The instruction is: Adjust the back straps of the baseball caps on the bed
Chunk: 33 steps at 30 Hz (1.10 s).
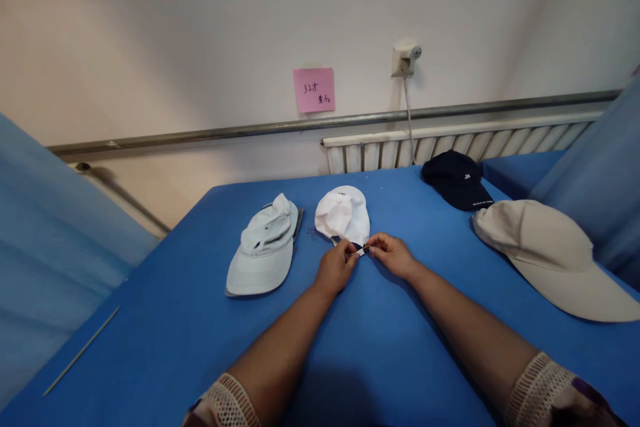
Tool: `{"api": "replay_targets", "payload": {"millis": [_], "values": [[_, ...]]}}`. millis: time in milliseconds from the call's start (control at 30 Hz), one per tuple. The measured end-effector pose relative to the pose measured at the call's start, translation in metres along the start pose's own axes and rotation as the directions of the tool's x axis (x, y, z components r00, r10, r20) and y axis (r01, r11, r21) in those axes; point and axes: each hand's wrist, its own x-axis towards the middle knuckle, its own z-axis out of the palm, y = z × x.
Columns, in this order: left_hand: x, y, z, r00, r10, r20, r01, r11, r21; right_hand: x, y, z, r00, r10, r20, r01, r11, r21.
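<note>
A white cap [342,213] lies on the blue-covered table [190,340], its brim pointing away from me and its back opening facing me. My left hand [337,265] pinches the cap's rear strap from the left side. On the right, my right hand [393,255] has thumb and finger closed on the other end of the strap, by a small dark buckle-like piece. The two hands are close together, fingertips almost meeting. Fine detail of the fastening is too small to make out.
Left of the white cap lies a pale grey cap [267,247]. On the right are a navy cap [456,179] and a beige long-brimmed cap [545,247]. A thin rod [83,350] rests at the left edge. Blue curtains [50,247] hang at both sides.
</note>
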Motion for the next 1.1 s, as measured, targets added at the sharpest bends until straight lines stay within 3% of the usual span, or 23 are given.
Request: {"api": "replay_targets", "payload": {"millis": [167,333,767,933,1100], "values": [[-0.002,0.000,0.001,0.998,0.065,0.023,-0.066,0.997,0.026,0.001,0.002,-0.001,0.999,-0.014,0.030,0.017,0.996,-0.092],[-0.003,0.000,0.005,0.979,0.185,0.084,-0.193,0.976,0.098,0.002,0.006,0.000,0.998,-0.040,0.038,0.042,0.998,-0.056],[0.000,0.000,0.010,0.989,0.137,0.061,-0.146,0.967,0.207,0.001,0.000,-0.001,0.994,-0.073,0.079,0.078,0.995,-0.069],[-0.001,0.000,0.010,0.988,0.144,0.055,-0.152,0.968,0.197,-0.002,-0.007,-0.002,0.988,-0.123,0.090,0.138,0.973,-0.186],[-0.003,0.003,0.009,0.991,0.129,0.041,-0.135,0.967,0.214,-0.002,-0.007,-0.001,0.993,-0.111,0.031,0.115,0.975,-0.190]]}}
